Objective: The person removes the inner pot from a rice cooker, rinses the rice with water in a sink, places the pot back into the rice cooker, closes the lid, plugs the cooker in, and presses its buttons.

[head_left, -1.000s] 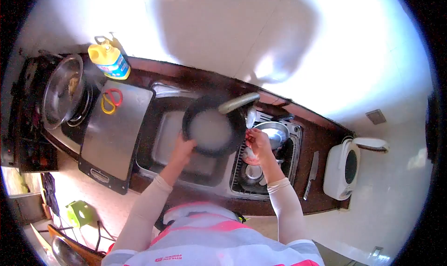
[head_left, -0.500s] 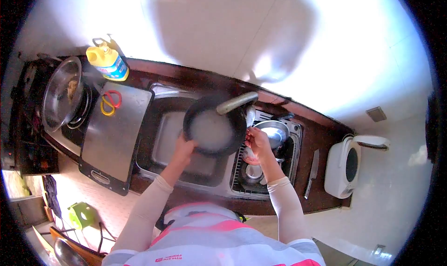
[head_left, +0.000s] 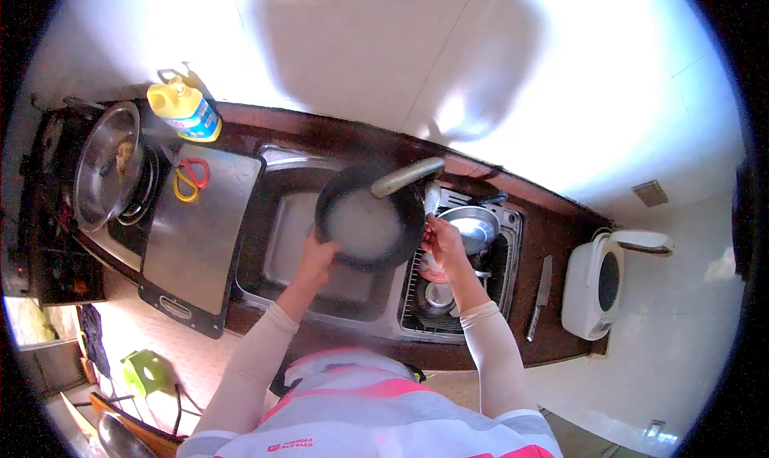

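Observation:
A round dark pot (head_left: 330, 187) holding cloudy whitish liquid is over the sink (head_left: 280, 294), under the end of the metal faucet (head_left: 408, 176). My left hand (head_left: 319, 256) grips its lower left rim, the thumb side toward the inside. At the right edge of the pot, my right hand (head_left: 442, 240) has its fingers closed on the rim; their tips are partly hidden. Just beside that hand, a shiny metal bowl (head_left: 479, 224) sits in the drainer basin (head_left: 436, 325) with other dishes.
Scissors with red and yellow handles (head_left: 191, 179) lie on a metal cutting board (head_left: 192, 242). A yellow jug (head_left: 186, 113) and a large steel basin (head_left: 100, 181) stand at left. To the right are a knife (head_left: 540, 298) and a white rice cooker (head_left: 585, 294).
The view has shifted very slightly. Both hands stay at the pot's rim, and no object has visibly moved.

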`<state>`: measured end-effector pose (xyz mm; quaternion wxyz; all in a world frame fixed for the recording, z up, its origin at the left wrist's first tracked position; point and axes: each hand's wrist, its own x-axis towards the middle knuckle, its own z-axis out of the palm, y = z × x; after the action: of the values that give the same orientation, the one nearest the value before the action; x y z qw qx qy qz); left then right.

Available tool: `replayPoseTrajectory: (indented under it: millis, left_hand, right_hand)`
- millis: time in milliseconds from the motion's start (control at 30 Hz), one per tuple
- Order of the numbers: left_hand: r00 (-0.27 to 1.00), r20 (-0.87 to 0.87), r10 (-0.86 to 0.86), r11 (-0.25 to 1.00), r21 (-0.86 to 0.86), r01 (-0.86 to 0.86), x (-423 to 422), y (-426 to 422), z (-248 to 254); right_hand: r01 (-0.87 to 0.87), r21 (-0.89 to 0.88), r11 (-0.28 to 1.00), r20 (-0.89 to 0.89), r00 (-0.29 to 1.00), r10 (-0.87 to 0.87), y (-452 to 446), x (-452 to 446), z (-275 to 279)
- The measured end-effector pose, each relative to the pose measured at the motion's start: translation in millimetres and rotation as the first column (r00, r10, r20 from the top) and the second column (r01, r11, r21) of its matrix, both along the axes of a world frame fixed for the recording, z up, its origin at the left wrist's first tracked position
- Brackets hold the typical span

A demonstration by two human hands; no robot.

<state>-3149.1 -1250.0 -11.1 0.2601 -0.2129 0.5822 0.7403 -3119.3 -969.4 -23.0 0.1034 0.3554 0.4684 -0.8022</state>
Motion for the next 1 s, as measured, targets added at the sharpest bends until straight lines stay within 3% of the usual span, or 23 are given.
replayPoseTrajectory:
  millis: [100,200,300,400,467,567,600,700,767,833,867,1000]
  left_hand:
    - [1.000,0.009,0.029,0.999,0.024,-0.030,1.3,-0.1,4.9]
    - [0.995,-0.027,0.092,0.992,0.084,-0.089,11.8,-4.4,-2.1]
    - [0.988,-0.063,0.139,0.988,0.080,-0.134,25.6,-15.7,10.5]
    - [0.980,-0.016,0.198,0.980,0.008,-0.198,49.8,-33.3,42.2]
    - [0.980,-0.023,0.199,0.980,0.007,-0.199,67.4,-55.9,49.6]
    - [0.937,-0.098,0.336,0.931,0.185,-0.314,100.3,-86.3,98.9]
    - [0.981,-0.011,0.191,0.980,0.053,-0.190,113.5,-111.7,116.0]
    - [0.932,-0.042,0.359,0.933,0.050,-0.357,157.8,-154.9,122.2]
    - [0.885,-0.046,0.464,0.885,0.069,-0.460,186.5,-186.0,122.5]
    - [0.797,-0.032,0.603,0.789,0.172,-0.590,211.9,-215.8,127.6]
    - [0.762,-0.031,0.647,0.754,0.174,-0.633,224.9,-231.3,133.1]
    - [0.632,-0.050,0.773,0.634,0.109,-0.766,285.8,-302.7,119.5]
  right_hand:
    - [0.034,0.052,0.998,0.044,0.998,-0.037,-5.7,2.9,-1.1]
    - [-0.036,0.057,0.998,-0.058,0.998,0.039,-8.1,8.0,-11.9]
    - [0.011,0.223,0.975,0.053,0.998,-0.023,-27.9,7.3,-1.3]
    - [-0.076,0.167,0.983,-0.014,0.997,0.080,-29.6,19.1,-9.1]
    - [-0.202,0.246,0.948,0.048,0.979,0.197,-36.5,31.6,-6.8]
    - [-0.353,0.303,0.885,0.048,0.933,0.355,-59.6,56.6,8.0]
    - [-0.368,0.185,0.911,0.016,0.928,0.372,-56.9,69.3,-10.2]
    - [-0.536,0.320,0.781,0.009,0.826,0.563,-79.9,98.5,14.7]
    - [-0.566,0.286,0.774,0.146,0.823,0.548,-102.9,112.0,28.9]
    - [-0.580,0.244,0.777,0.085,0.811,0.579,-125.0,122.9,37.9]
    - [-0.593,0.341,0.729,0.092,0.793,0.602,-136.3,126.4,37.7]
    - [-0.590,0.342,0.732,0.131,0.801,0.584,-209.7,133.4,61.5]
